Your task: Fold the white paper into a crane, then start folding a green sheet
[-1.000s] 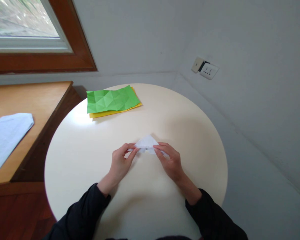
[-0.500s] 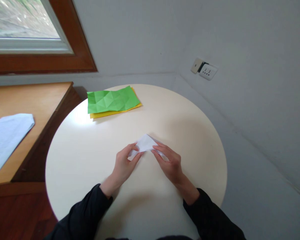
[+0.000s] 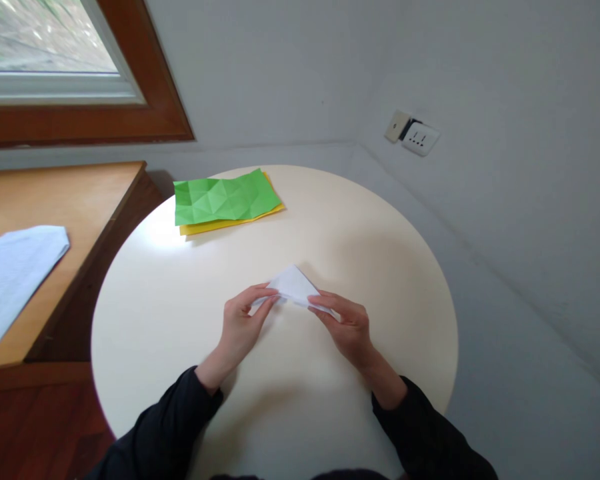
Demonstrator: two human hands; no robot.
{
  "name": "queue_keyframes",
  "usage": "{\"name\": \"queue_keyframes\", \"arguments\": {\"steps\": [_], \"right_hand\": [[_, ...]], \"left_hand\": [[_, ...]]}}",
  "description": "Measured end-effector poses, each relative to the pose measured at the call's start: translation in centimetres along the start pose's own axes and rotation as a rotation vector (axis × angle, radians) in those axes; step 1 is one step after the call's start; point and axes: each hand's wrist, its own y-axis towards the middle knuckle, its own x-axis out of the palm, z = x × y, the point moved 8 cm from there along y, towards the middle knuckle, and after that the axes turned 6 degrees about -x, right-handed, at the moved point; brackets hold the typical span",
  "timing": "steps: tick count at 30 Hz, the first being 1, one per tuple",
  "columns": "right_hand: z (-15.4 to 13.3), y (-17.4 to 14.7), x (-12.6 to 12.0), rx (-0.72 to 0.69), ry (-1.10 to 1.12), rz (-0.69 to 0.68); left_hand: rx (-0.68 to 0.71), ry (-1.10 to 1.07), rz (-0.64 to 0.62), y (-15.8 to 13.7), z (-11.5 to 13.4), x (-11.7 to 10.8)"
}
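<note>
A folded white sheet of paper (image 3: 294, 283), triangular with its peak pointing away from me, is held over the middle of the round table (image 3: 180, 333). My left hand (image 3: 246, 313) pinches its left corner between thumb and fingers. On the opposite side my right hand (image 3: 344, 325) grips the right corner the same way, thumb below and fingers on top. The fingers cover parts of both lower corners, so the folds there are partly hidden.
A creased green paper (image 3: 225, 199) lies on a yellow paper (image 3: 215, 227) at the table's far left. White cloth or paper (image 3: 20, 273) rests on the wooden desk (image 3: 80, 193) to the left. A power socket (image 3: 420, 138) is on the right wall.
My hands have moved slightly apart, the left one outward to the left and the right one to the right. More of the paper's triangle shows between them, and both hands keep their pinch.
</note>
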Motion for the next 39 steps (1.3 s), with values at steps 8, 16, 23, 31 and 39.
{"name": "queue_keyframes", "arguments": {"steps": [8,16,23,31,39], "right_hand": [[-0.5,-0.1,-0.1,-0.12,-0.109,-0.133],[0.2,-0.1,-0.2,-0.068,-0.128,-0.071],[-0.8,0.1,-0.3,-0.119,-0.122,-0.001],[-0.9,0.1,-0.4,-0.138,-0.142,0.004],[-0.9,0.1,-0.8,-0.118,-0.174,0.05]], "left_hand": [[0.055,0.076,0.065,0.1,0.5,-0.9],[0.104,0.129,0.043,0.0,0.9,-0.5],[0.086,0.13,0.042,-0.1,0.6,-0.4],[0.074,0.111,0.039,-0.1,0.8,-0.3],[0.133,0.15,0.011,-0.1,1.4,0.0]]}}
